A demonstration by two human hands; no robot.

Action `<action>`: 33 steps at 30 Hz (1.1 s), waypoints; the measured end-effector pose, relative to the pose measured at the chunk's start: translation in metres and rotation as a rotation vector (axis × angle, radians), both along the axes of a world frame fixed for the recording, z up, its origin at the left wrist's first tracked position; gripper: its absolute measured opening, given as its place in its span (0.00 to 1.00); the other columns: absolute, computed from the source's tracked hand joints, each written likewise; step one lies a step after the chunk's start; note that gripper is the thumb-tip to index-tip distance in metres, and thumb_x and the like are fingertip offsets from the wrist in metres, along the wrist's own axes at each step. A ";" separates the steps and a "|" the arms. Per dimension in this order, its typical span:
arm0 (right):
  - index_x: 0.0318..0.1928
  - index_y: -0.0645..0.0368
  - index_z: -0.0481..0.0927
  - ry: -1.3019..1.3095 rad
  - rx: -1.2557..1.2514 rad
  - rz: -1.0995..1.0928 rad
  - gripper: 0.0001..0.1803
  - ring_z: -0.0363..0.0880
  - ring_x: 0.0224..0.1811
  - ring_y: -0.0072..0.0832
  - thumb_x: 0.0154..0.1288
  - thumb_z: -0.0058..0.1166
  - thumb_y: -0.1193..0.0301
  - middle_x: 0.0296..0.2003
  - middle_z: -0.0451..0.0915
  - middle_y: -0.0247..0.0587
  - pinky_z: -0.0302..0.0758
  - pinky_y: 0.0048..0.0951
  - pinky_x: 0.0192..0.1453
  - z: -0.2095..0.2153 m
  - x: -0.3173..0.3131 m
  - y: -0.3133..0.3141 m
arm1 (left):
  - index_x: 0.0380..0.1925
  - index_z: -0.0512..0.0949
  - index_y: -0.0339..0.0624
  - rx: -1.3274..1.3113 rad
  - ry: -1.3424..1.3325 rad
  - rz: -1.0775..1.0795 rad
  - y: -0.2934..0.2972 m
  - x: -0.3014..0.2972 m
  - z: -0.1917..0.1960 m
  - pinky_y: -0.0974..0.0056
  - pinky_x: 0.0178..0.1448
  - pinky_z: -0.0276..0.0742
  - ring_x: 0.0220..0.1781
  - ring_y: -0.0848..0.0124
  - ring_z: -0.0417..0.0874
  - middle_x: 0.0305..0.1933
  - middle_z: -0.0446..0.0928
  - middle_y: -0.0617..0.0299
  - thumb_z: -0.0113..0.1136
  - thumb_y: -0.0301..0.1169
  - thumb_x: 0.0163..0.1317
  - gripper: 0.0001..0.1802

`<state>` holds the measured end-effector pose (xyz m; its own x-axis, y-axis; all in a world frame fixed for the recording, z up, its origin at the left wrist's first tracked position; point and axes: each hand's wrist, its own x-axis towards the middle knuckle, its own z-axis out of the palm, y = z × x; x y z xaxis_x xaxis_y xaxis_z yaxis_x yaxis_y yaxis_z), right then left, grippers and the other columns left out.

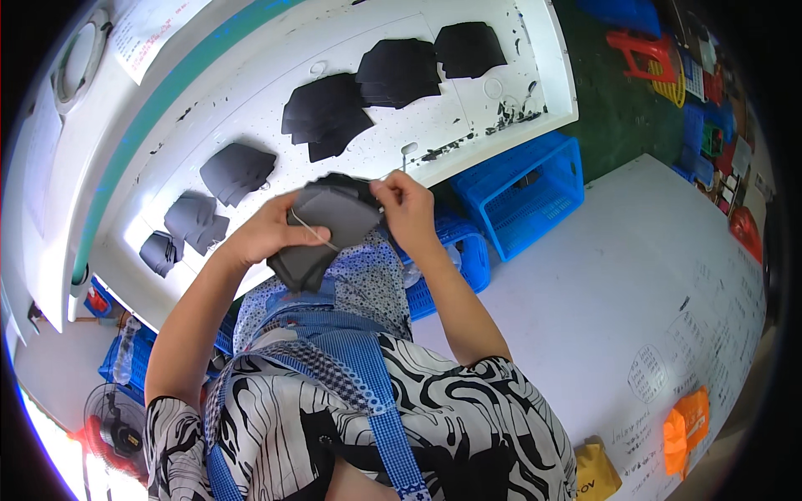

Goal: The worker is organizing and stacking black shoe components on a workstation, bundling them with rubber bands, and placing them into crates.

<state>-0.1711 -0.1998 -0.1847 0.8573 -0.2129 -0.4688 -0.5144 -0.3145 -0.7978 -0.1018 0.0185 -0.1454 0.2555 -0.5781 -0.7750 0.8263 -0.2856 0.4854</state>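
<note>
My left hand (274,234) is closed around a thick stack of black, curved sheet-like pieces (338,213), its thumb lying on top. A thin pale cord or band (305,224) runs across the stack beside that thumb. At the stack's upper right edge my right hand (407,209) is closed in a pinch; its fingertips touch the pieces' edges there. A slim grey thing (405,159) shows just above its fingers; I cannot make out whether it is held. The stack is in the air in front of my apron, above the near side of the white tray-like table.
On the white raised-rim table (401,125) lie several black stacks (326,108) in a slanting row, with black scraps (518,113) at right. Blue plastic crates (526,196) stand below its near edge. The grey table (576,284) at right bears an orange bag (687,427).
</note>
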 end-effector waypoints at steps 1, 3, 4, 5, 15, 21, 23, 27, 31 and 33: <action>0.23 0.62 0.73 -0.001 0.000 0.001 0.13 0.66 0.17 0.18 0.61 0.58 0.69 0.16 0.70 0.32 0.64 0.23 0.23 -0.003 -0.005 -0.010 | 0.53 0.72 0.36 0.013 -0.122 0.030 0.000 -0.005 -0.008 0.63 0.49 0.77 0.41 0.66 0.82 0.43 0.81 0.59 0.71 0.37 0.46 0.33; 0.27 0.62 0.75 0.316 1.075 -0.482 0.11 0.69 0.19 0.17 0.62 0.57 0.69 0.18 0.72 0.33 0.65 0.21 0.24 -0.002 -0.013 -0.020 | 0.54 0.72 0.39 0.220 -0.471 -0.212 -0.004 -0.011 -0.012 0.62 0.47 0.77 0.40 0.63 0.83 0.44 0.80 0.56 0.69 0.39 0.47 0.33; 0.27 0.62 0.75 0.328 1.081 -0.476 0.11 0.69 0.19 0.17 0.62 0.57 0.69 0.18 0.72 0.33 0.65 0.21 0.24 -0.001 -0.021 -0.013 | 0.54 0.71 0.42 0.424 -0.819 -0.469 -0.008 -0.014 -0.014 0.61 0.46 0.78 0.39 0.60 0.84 0.45 0.80 0.54 0.68 0.40 0.48 0.32; 0.30 0.62 0.76 0.184 0.707 -0.272 0.08 0.69 0.21 0.16 0.62 0.57 0.71 0.19 0.72 0.31 0.66 0.21 0.26 0.016 -0.024 0.003 | 0.53 0.71 0.46 0.517 -0.957 -0.513 -0.015 -0.018 -0.017 0.56 0.44 0.78 0.39 0.53 0.83 0.43 0.80 0.51 0.66 0.44 0.48 0.31; 0.40 0.61 0.78 -0.156 0.110 0.143 0.08 0.78 0.28 0.28 0.59 0.56 0.77 0.31 0.79 0.42 0.74 0.28 0.33 0.006 -0.015 0.027 | 0.49 0.69 0.32 0.297 -0.300 -0.086 -0.018 -0.016 -0.050 0.62 0.43 0.77 0.40 0.59 0.81 0.40 0.77 0.44 0.71 0.46 0.41 0.38; 0.42 0.63 0.81 -0.211 0.300 0.168 0.09 0.79 0.38 0.27 0.60 0.56 0.77 0.35 0.80 0.42 0.73 0.26 0.45 0.019 -0.021 0.041 | 0.53 0.63 0.40 0.616 -0.876 -0.461 -0.036 -0.022 -0.048 0.52 0.47 0.77 0.45 0.47 0.81 0.50 0.74 0.46 0.68 0.46 0.47 0.37; 0.43 0.62 0.81 -0.163 0.146 0.180 0.10 0.79 0.42 0.32 0.60 0.57 0.76 0.38 0.80 0.44 0.73 0.27 0.48 0.014 -0.019 0.032 | 0.54 0.64 0.40 0.593 -0.854 -0.433 -0.034 -0.019 -0.053 0.53 0.49 0.77 0.46 0.47 0.81 0.51 0.75 0.45 0.67 0.45 0.47 0.37; 0.40 0.62 0.80 -0.035 -0.101 -0.358 0.09 0.81 0.40 0.27 0.65 0.56 0.68 0.35 0.83 0.39 0.75 0.27 0.46 -0.045 -0.063 -0.038 | 0.56 0.66 0.37 0.223 -0.362 -0.156 -0.014 -0.032 -0.076 0.63 0.55 0.71 0.49 0.66 0.77 0.48 0.76 0.54 0.68 0.39 0.48 0.36; 0.41 0.60 0.79 0.165 -0.397 -0.131 0.10 0.82 0.38 0.34 0.67 0.50 0.67 0.35 0.83 0.42 0.77 0.33 0.46 -0.143 -0.166 -0.081 | 0.59 0.63 0.36 0.123 -0.156 -0.063 0.001 -0.067 -0.091 0.62 0.58 0.71 0.54 0.61 0.76 0.54 0.74 0.51 0.67 0.35 0.47 0.39; 0.47 0.57 0.78 0.449 -0.568 0.488 0.14 0.81 0.45 0.42 0.64 0.50 0.65 0.44 0.81 0.46 0.76 0.43 0.50 -0.189 -0.209 -0.067 | 0.60 0.62 0.37 0.082 -0.055 0.113 0.011 -0.078 -0.103 0.61 0.60 0.70 0.55 0.62 0.75 0.56 0.72 0.52 0.66 0.32 0.49 0.37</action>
<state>-0.3802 -0.2668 -0.3733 0.6735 -0.1740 -0.7184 -0.4466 -0.8703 -0.2079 -0.1794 0.0300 -0.2489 0.3590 -0.4783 -0.8014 0.8280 -0.2331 0.5100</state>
